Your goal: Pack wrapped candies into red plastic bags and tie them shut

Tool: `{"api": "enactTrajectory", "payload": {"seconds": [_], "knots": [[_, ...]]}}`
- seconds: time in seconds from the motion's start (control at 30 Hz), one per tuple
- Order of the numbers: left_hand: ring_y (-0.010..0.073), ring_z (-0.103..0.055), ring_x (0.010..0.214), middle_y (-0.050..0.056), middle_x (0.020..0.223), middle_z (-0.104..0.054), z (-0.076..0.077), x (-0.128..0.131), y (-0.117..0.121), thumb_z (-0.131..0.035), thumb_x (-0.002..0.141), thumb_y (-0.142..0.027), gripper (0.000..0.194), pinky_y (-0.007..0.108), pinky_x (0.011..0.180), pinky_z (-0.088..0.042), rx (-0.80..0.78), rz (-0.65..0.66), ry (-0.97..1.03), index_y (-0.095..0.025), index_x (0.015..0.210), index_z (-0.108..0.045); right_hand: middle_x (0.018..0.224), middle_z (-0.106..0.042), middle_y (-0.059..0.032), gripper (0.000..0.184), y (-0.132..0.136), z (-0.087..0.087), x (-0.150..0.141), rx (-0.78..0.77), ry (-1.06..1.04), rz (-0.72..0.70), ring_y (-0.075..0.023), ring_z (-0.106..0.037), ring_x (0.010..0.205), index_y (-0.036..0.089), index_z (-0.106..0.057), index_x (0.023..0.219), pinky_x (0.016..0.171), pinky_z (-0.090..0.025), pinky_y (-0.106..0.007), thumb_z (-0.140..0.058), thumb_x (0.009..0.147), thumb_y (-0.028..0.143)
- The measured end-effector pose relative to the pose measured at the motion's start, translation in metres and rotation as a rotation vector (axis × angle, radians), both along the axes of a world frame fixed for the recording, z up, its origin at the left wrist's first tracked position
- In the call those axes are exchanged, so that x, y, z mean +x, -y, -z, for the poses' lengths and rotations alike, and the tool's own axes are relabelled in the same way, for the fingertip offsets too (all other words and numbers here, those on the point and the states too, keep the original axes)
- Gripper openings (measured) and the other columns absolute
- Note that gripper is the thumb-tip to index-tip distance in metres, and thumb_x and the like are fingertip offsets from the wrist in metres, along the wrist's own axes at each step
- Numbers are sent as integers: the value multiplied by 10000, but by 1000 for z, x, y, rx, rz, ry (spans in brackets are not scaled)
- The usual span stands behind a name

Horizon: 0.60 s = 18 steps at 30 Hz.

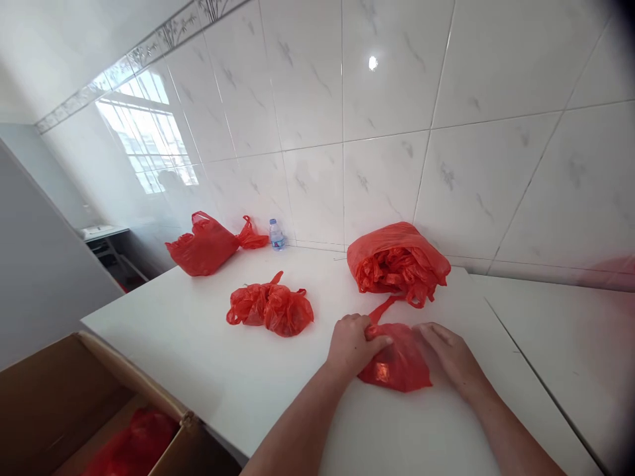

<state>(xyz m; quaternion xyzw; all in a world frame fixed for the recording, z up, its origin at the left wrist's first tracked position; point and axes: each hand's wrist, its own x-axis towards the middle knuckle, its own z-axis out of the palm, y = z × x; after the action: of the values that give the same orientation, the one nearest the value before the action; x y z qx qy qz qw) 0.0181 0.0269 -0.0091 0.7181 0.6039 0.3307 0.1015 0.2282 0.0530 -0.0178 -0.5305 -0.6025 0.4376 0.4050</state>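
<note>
A red plastic bag lies on the white table in front of me, with something inside that cannot be made out through the film. My left hand is closed on its upper left side, thumb across the top. A red strip of plastic sticks out beyond those fingers. Against the bag's right edge rests my right hand, its fingers stretched forward and slightly blurred; their undersides are hidden. Just behind the hands sits a large bundle of red plastic bags, crumpled layers showing at its front.
Knotted red bags lie left of my hands. Farther back are a bulging red bag, a small red bag and a water bottle near the tiled wall. A cardboard box holding red plastic stands at lower left.
</note>
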Motion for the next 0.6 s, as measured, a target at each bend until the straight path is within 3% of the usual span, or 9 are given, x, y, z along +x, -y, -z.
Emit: {"api": "enactTrajectory", "payload": {"seconds": [0.13,0.23,0.33,0.4,0.47,0.5,0.53,0.6], "knots": [[190,-519,695,35,748,-550,-24,-26,17,-601,718,-528,323,312,592,-385,39,-95,-75,-212,673,-554,969,-689,-31,328,0,0,-1,-16,61,27,-249,-598,953,234,-649,818,805,-438,-308,-528,740,529],[260,-539,938,86,1009,-580,-44,-53,26,-628,728,-446,242,394,777,-418,150,-205,-186,-211,705,-573,931,-691,-21,312,-3,7,-2,0,79,39,-243,-605,889,240,-652,802,738,-440,-305,-539,718,518],[380,-273,1296,120,1378,-395,-58,-85,26,-682,683,-421,289,568,1005,-211,257,-389,-344,-233,891,-612,890,-684,-5,295,-6,13,-2,-6,88,35,-223,-595,820,249,-652,797,681,-429,-293,-532,717,505],[423,-105,1357,137,1480,-238,-59,-106,23,-733,601,-450,583,631,999,-153,141,-490,-342,-252,1120,-552,874,-678,5,287,-6,14,-1,3,95,22,-213,-585,801,252,-647,792,666,-421,-287,-521,727,501],[453,-147,1339,164,1488,-206,-51,-123,22,-770,517,-458,831,613,941,-269,-81,-491,-253,-256,1259,-455,875,-674,10,282,-6,14,-1,20,103,7,-210,-577,810,253,-640,796,670,-415,-286,-507,742,496],[446,-237,1308,168,1467,-250,-44,-129,23,-774,504,-451,857,563,904,-340,-170,-447,-204,-259,1272,-444,880,-673,11,281,-5,14,-1,24,110,2,-211,-574,817,254,-637,802,674,-413,-287,-501,748,494],[418,-345,1254,160,1421,-333,-37,-132,25,-763,522,-441,795,502,864,-391,-213,-385,-169,-261,1241,-475,887,-672,11,281,-5,14,-1,25,116,-4,-213,-572,825,254,-633,810,678,-411,-289,-495,755,493],[329,-515,1084,116,1232,-521,-24,-134,31,-694,623,-417,469,406,790,-434,-180,-269,-144,-253,1050,-590,899,-670,9,285,-5,14,-1,23,127,-16,-217,-571,837,254,-627,822,682,-408,-292,-488,765,496]]}}
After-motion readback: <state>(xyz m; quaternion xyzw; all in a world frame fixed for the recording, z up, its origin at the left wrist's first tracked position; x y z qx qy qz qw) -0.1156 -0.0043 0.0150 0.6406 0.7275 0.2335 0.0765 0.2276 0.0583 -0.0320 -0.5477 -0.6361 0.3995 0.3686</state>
